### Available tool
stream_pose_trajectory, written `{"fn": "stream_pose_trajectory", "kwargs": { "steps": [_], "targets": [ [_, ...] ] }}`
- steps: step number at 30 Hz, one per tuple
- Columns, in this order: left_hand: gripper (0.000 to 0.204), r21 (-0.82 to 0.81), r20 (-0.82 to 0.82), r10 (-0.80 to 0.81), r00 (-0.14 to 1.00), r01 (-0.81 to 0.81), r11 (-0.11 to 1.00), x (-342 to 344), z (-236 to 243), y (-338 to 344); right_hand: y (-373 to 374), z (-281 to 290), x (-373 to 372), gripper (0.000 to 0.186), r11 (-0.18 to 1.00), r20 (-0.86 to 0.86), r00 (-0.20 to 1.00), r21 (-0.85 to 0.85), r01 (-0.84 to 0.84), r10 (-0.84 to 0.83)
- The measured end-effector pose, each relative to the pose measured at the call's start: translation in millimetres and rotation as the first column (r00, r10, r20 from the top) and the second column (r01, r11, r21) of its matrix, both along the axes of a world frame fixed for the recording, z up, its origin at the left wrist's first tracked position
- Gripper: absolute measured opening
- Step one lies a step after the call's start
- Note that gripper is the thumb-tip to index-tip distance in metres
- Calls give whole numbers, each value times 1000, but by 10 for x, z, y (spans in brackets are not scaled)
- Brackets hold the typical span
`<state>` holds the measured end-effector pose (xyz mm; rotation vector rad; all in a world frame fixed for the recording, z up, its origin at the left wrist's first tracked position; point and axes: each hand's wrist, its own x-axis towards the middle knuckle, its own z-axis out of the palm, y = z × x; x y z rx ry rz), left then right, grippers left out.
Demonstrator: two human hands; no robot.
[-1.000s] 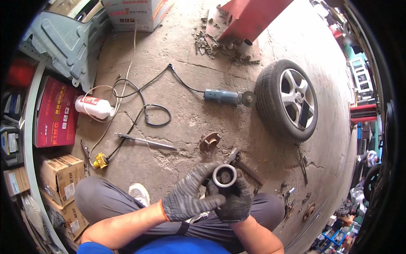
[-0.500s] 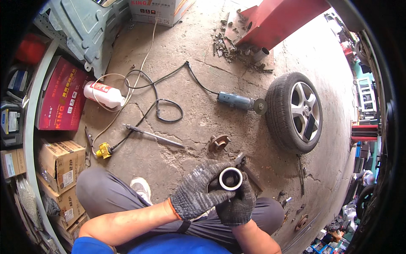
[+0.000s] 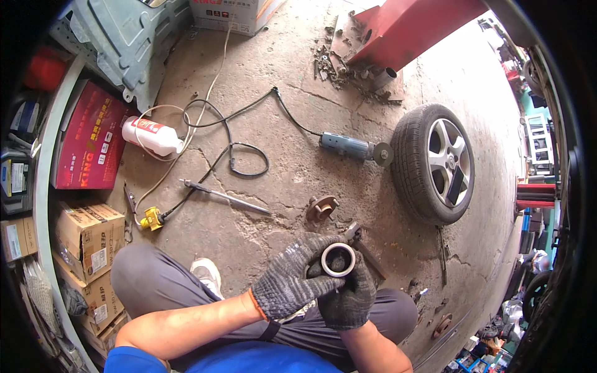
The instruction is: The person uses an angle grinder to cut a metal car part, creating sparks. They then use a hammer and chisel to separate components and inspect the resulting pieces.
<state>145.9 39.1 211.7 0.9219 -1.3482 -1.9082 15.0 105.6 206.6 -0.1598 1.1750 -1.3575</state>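
Note:
A short metal ring (image 3: 326,264), bright at its rim and dark inside, is held up between both my gloved hands above my lap. My left hand (image 3: 298,276), in a grey knitted glove with an orange cuff, closes round the ring's left side. From the right and below, my right hand (image 3: 347,301) grips the same ring in a darker glove. Its open end faces up toward me. Just beyond the hands lie a hammer (image 3: 353,232) with its handle running right, partly hidden, and a rusty wheel hub (image 3: 322,209) with studs.
An angle grinder (image 3: 345,147) with a black cord lies beside an upright wheel (image 3: 429,165). Left are a metal bar (image 3: 227,198), a yellow socket (image 3: 151,219), a white bottle (image 3: 152,135) and cardboard boxes (image 3: 90,239). A red post (image 3: 410,37) stands far right, scrap metal at its foot.
Both hands keep hold of the ring, which has tilted and shifted very slightly. The things on the floor have stayed put.

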Motion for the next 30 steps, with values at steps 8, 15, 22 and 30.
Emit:
{"fn": "stream_pose_trajectory", "kwargs": {
  "steps": [8, 15, 22, 30],
  "targets": [
    [60, -62, 82, -20, 996, 25, 998, -20, -12, -18, 20, -42, -26, 45, 973, -568, 795, 46, -227, 213],
    [58, -35, 61, 0, 998, 3, 999, -39, -43, -3, 21, -63, -79, 45, 947, -672, 683, 85, -310, 285],
    [57, 11, 32, -9, 999, 8, 1000, -14, 4, -11, -26, -5, -22, 44, 987, -310, 938, 14, -161, 157],
    [61, 23, 90, 23, 996, -25, 999, -22, -45, 56, 22, -21, -65, 26, 940, -627, 707, 134, -314, 326]
  ]
}}
